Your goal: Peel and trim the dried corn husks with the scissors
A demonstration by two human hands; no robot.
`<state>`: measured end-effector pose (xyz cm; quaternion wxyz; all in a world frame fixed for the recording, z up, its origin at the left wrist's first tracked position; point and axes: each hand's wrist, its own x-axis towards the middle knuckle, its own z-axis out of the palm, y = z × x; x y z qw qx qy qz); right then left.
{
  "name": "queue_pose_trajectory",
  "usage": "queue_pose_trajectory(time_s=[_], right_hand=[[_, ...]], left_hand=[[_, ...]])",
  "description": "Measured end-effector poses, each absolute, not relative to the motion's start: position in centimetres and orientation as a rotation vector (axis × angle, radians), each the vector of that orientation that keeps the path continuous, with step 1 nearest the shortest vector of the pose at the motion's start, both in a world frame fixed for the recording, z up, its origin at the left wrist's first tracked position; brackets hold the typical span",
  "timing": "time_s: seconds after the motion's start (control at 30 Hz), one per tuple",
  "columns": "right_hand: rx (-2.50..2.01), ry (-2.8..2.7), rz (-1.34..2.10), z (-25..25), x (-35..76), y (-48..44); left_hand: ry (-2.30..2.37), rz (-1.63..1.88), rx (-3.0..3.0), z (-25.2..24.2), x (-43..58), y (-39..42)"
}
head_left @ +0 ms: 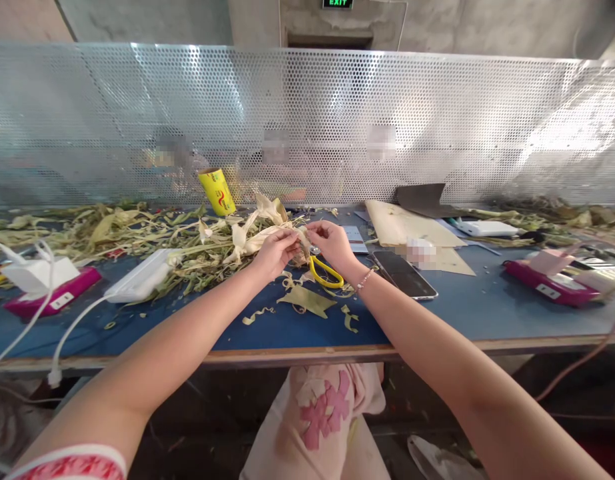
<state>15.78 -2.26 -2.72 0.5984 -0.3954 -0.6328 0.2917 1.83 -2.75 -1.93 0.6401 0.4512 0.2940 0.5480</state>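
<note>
Both hands meet over the middle of the blue table, close together at a pale dried husk piece [303, 244]. My left hand [280, 252] pinches its left side, fingertips pressed together. From the right, my right hand [332, 241] grips it with thumb and finger; a bracelet is on that wrist. Yellow-handled scissors [327, 275] lie just below my right hand, their blades hidden. Pale dried husks [250, 237] are heaped beside my left hand. Cut scraps, including a flat greenish piece [307, 300], lie nearer the table's front edge.
A phone [405, 275] and brown paper [394, 227] lie right of my hands. A yellow tube [217, 191] stands tilted behind the husks. White power strip [143, 275] and magenta sockets [54, 293], [550, 283] trail cables. A perforated metal screen [327, 120] runs behind; blurred people show through.
</note>
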Motion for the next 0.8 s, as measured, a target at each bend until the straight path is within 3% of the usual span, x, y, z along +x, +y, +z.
queue_pose_trajectory(time_s=[0.57, 0.8], right_hand=[[-0.745, -1.357, 1.240, -1.6, 17.0, -2.8], [-0.727, -1.384, 1.258, -1.3, 17.3, -3.0]], left_hand=[[0.695, 1.238, 1.088, -1.9, 1.6, -2.5], [0.664, 1.179, 1.202, -2.4, 1.2, -2.1]])
